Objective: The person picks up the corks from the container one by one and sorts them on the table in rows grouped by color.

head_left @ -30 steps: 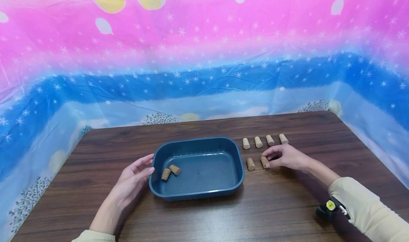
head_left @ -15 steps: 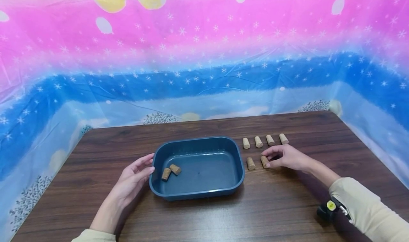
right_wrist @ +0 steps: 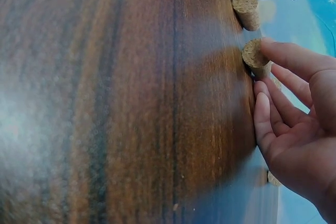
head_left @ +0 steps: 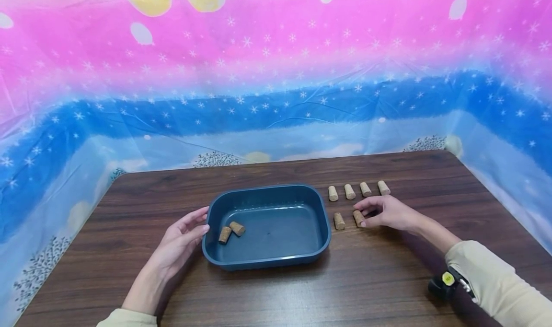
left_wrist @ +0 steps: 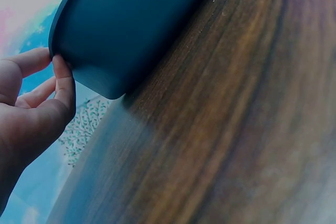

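My left hand (head_left: 178, 243) holds the left end of a dark blue plastic basin (head_left: 267, 265), thumb and fingertips at its rim. The left wrist view shows the same hand (left_wrist: 39, 108) against the basin's outer wall (left_wrist: 126, 24). Inside the basin lie two brown corks (head_left: 236, 228). To its right, my right hand (head_left: 390, 213) pinches a brown cork (head_left: 358, 218) lying on the table. In the right wrist view the thumb is on that cork (right_wrist: 253, 56), with fingers at its far side. Another brown cork (head_left: 339, 221) lies just left of it.
Behind the right hand, several paler corks (head_left: 350, 192) lie in a row on the dark wooden table (head_left: 276, 298). A patterned cloth (head_left: 258, 73) hangs around the table's far side. A black device (head_left: 442, 286) is strapped at the right wrist.
Both hands keep their places on the basin and the cork. Only a very slight shift of the whole view shows.
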The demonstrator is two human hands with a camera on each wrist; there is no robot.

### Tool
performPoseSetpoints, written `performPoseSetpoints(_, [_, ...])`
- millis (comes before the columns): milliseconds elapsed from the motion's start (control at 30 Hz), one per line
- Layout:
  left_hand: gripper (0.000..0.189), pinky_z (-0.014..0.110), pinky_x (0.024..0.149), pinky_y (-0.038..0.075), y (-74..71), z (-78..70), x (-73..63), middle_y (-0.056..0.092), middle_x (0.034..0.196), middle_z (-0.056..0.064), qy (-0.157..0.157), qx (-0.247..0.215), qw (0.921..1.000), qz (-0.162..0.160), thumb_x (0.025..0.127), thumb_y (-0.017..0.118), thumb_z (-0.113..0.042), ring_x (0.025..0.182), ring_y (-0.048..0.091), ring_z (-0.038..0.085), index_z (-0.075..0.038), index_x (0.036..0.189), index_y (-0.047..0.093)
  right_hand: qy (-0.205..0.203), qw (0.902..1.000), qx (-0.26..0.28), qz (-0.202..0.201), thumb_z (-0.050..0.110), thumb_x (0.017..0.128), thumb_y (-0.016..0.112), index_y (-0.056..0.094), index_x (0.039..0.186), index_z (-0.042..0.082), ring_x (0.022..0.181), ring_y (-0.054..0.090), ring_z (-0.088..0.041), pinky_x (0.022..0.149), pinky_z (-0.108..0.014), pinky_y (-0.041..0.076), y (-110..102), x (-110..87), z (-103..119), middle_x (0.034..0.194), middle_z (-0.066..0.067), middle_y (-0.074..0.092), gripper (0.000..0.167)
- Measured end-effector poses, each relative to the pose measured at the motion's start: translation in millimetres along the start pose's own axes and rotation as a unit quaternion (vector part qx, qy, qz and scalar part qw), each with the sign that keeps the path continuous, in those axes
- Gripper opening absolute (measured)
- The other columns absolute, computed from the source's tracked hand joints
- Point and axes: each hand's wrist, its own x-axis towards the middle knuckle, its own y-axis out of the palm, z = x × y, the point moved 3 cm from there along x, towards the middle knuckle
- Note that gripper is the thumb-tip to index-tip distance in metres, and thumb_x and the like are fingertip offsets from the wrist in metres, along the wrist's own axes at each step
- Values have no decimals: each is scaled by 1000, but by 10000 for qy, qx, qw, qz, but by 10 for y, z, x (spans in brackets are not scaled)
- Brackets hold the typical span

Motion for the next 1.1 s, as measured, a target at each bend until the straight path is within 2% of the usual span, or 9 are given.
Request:
performPoseSetpoints(200, [58, 22, 92, 46, 7, -5, 1, 42, 129, 12, 1, -50, 10000, 9, 96, 58, -8, 108, 54, 11, 5, 146, 32, 4, 9997, 228, 35, 11, 81, 77, 61, 121, -6, 107, 59, -30, 83, -27, 50, -28, -32, 5, 115, -17, 64, 46])
performPoseSetpoints(333, [58, 22, 92, 46, 6, -8, -2, 42, 130, 12, -15, -46, 10000, 1, 96, 59, -8, 108, 54, 11, 5, 146, 32, 22, 9995, 282, -144, 12, 82, 76, 60, 123, -6, 109, 60, -32, 84, -26, 49, -62, -59, 45, 117, -18, 64, 47])
performPoseSetpoints(567, [58, 22, 92, 46, 3, -9, -3, 41, 131, 14, -19, -35, 10000, 5, 96, 59, -8, 109, 54, 11, 4, 146, 32, 49, 9975, 43, -701, 14, 86, 73, 61, 121, -6, 107, 60, -30, 81, -25, 51, -131, -31, 190, 118, -19, 63, 42])
performPoseSetpoints(667, [58, 22, 92, 46, 3, -7, -2, 42, 131, 13, -18, -51, 10000, 6, 96, 59, -8, 108, 55, 11, 5, 146, 32, 50, 9965, -242, -797, 17, 88, 72, 63, 120, -4, 108, 59, -30, 81, -26, 51, -142, -6, 295, 120, -18, 62, 39])
performPoseSetpoints(833, [58, 22, 92, 46, 6, -9, 1, 42, 130, 12, -58, -89, 9999, -24, 96, 59, -7, 108, 55, 11, 5, 146, 32, 72, 9975, -440, -551, 21, 89, 70, 62, 121, -3, 104, 60, -27, 79, -32, 51, -115, 47, 550, 116, -17, 64, 41])
performPoseSetpoints(1000, [59, 22, 92, 46, 4, -14, 7, 42, 130, 12, -164, -106, 9998, -92, 96, 58, -8, 109, 54, 11, 3, 147, 31, -14, 9994, -253, -241, 15, 86, 72, 62, 122, -3, 97, 62, -22, 77, -35, 52, -35, 132, 815, 109, -15, 67, 42])
performPoseSetpoints(1100, [59, 21, 93, 45, 0, -14, 9, 42, 132, 12, -203, -88, 9997, -115, 97, 58, -9, 110, 53, 11, 2, 148, 31, -122, 9992, -368, -15, 14, 86, 71, 62, 122, -2, 96, 62, -22, 77, -35, 53, 46, 209, 949, 110, -14, 66, 41])
